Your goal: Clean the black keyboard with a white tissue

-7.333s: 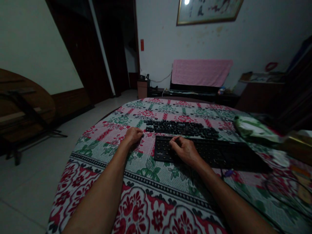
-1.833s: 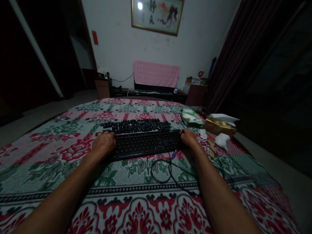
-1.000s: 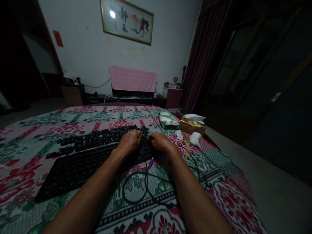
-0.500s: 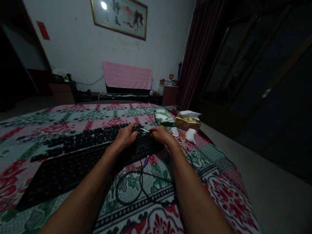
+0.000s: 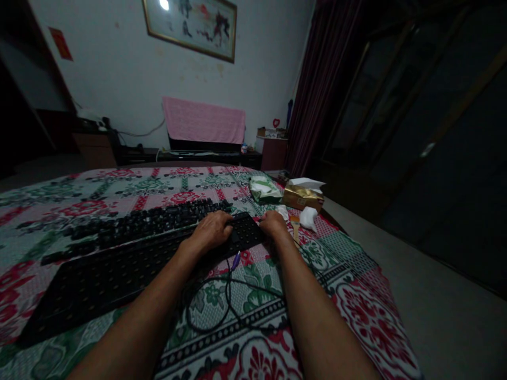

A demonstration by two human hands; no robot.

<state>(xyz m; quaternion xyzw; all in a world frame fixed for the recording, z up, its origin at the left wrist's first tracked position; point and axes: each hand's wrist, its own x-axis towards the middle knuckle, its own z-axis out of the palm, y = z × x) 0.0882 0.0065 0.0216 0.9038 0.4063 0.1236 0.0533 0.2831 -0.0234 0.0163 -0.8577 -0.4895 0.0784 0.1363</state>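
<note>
A black keyboard base point(image 5: 119, 269) without its keycaps lies slanted on a floral cloth point(image 5: 253, 359). Loose black keycaps point(image 5: 134, 224) lie in a row just behind it. My left hand point(image 5: 212, 232) rests on the keyboard's right part with its fingers curled under; what they hold, if anything, is hidden. My right hand point(image 5: 273, 224) is closed round the keyboard's right end. The keyboard's black cable point(image 5: 229, 306) loops on the cloth between my forearms, and its purple plug point(image 5: 236, 260) lies near the keyboard's front edge.
To the right of my right hand lie white wads point(image 5: 309, 217), a small brush point(image 5: 295, 228), a gold tissue box point(image 5: 303, 196) and a green packet point(image 5: 263, 190). The cloth-covered surface ends at the right, with bare floor point(image 5: 415, 295) beyond. Low furniture with a pink cloth point(image 5: 204, 120) stands against the far wall.
My hands have dropped from the keycap row onto the keyboard's right end. The thin shiny tool seen between them half a second ago is out of sight. The view has shifted slightly.
</note>
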